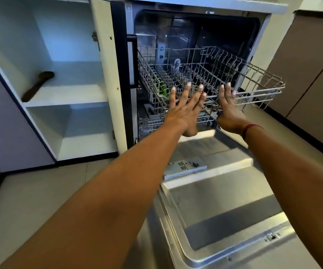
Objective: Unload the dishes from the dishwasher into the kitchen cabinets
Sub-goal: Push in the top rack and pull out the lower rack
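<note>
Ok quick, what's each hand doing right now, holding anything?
Left hand: open, fingers straight, holding nothing.
Right hand: open, fingers straight, at the upper rack front rail, holding nothing.

We stand on pale floor tiles [40, 191]; at our right, brown cupboard doors [302, 65] above a dark plinth [300, 131].
</note>
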